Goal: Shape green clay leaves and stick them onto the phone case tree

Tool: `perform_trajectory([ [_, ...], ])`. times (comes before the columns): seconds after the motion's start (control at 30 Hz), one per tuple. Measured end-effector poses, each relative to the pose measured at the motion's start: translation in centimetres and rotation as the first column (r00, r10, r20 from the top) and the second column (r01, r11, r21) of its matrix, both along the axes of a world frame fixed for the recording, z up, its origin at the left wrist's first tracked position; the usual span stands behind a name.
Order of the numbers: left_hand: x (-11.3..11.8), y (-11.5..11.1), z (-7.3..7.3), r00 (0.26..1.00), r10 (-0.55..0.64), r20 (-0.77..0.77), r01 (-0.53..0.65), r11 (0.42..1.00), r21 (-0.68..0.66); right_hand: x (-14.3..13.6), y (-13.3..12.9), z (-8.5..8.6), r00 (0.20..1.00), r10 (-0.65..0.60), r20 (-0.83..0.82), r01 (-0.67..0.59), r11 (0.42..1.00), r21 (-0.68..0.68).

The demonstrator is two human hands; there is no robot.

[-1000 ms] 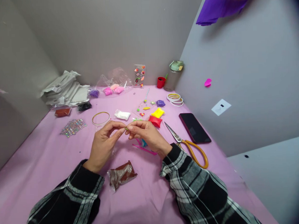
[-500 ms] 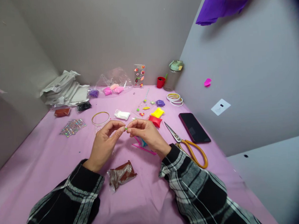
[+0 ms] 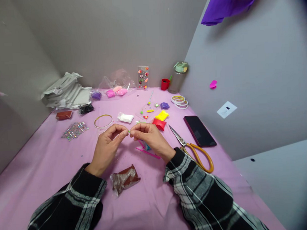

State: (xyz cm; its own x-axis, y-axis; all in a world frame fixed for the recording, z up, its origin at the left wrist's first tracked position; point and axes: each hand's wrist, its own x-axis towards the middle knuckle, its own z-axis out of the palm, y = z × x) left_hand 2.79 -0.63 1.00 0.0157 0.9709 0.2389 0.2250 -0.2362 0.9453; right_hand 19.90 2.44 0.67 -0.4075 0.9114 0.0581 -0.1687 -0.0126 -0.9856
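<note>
My left hand [image 3: 107, 145] and my right hand [image 3: 150, 137] meet above the middle of the pink cloth. Between their pinched fingertips is a tiny green piece [image 3: 129, 131], which both hands grip; its shape is too small to make out. Pink tools [image 3: 148, 153] lie partly hidden under my right hand. A brown clay packet [image 3: 125, 179] in clear wrap rests nearer to me. Beyond my hands are a white packet [image 3: 125, 117], a red packet [image 3: 159, 124], a yellow packet [image 3: 162, 115] and a clear sheet with small coloured shapes [image 3: 150, 111].
Scissors [image 3: 184, 143] with orange handles and a black phone [image 3: 200, 131] lie to the right. A gold bangle [image 3: 103, 121] and a gem sheet [image 3: 75, 131] are on the left. Toward the wall stand a bottle [image 3: 177, 78], a red cup [image 3: 164, 84] and grey packets [image 3: 68, 91].
Both hands hold nearly the same pose at the same spot. The green piece between the fingertips has shifted very slightly.
</note>
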Motion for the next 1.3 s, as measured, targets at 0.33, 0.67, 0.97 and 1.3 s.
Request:
perform_trajectory([
  [0.33, -0.13, 0.11, -0.13, 1.000, -0.012, -0.013, 0.013, 1.000, 0.016, -0.03, 0.01, 0.15, 0.999, -0.040, 0.002, 0.040, 0.999, 0.010],
  [0.67, -0.03, 0.00, -0.70, 0.997, 0.042, -0.068, -0.036, 0.996, 0.084, -0.18, -0.11, 0.09, 0.999, -0.034, 0.012, 0.034, 0.999, 0.005],
  [0.97, 0.00, -0.29, -0.08, 0.994, 0.017, -0.110, -0.003, 0.992, 0.125, -0.18, -0.06, -0.08, 0.998, -0.054, 0.020, 0.054, 0.998, -0.011],
  [1.3, 0.06, -0.15, -0.07, 0.990, 0.028, -0.137, -0.009, 0.990, 0.139, -0.11, -0.01, -0.22, 0.999, -0.034, 0.003, 0.034, 0.999, 0.009],
])
